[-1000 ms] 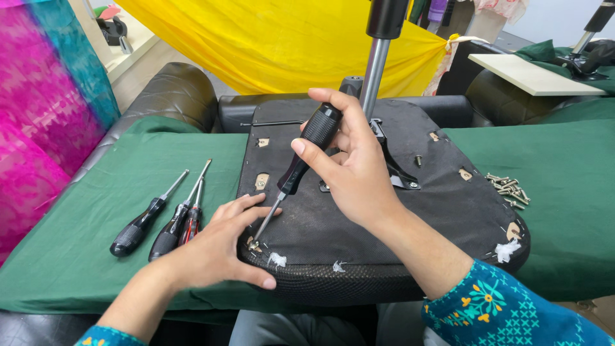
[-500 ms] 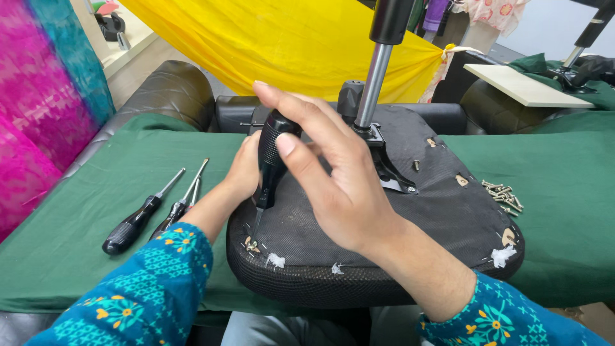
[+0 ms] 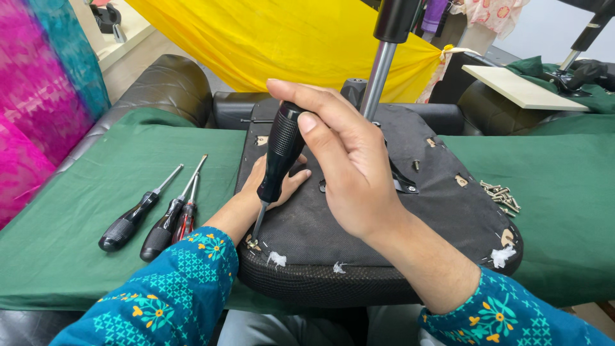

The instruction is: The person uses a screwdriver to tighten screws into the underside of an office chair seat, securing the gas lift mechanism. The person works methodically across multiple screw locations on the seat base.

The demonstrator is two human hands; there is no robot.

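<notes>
Right hand (image 3: 349, 170) wrapped around black screwdriver (image 3: 279, 157), tip below fingers at seat underside (image 3: 442, 211) edge, left hand (image 3: 272, 186) flat, fingers spread, just beside shaft: likely to slip off screw and jab that hand if tilted.

1. The left hand (image 3: 277, 182), at mid-frame, lies mostly hidden behind the screwdriver (image 3: 277, 160) and the right hand (image 3: 346, 166).
2. The gas-lift column (image 3: 384, 57) is cut off by the top edge.
3. The pile of screws (image 3: 501, 195), right of centre, is too small to count.
4. Both sleeves run off the bottom edge.
</notes>
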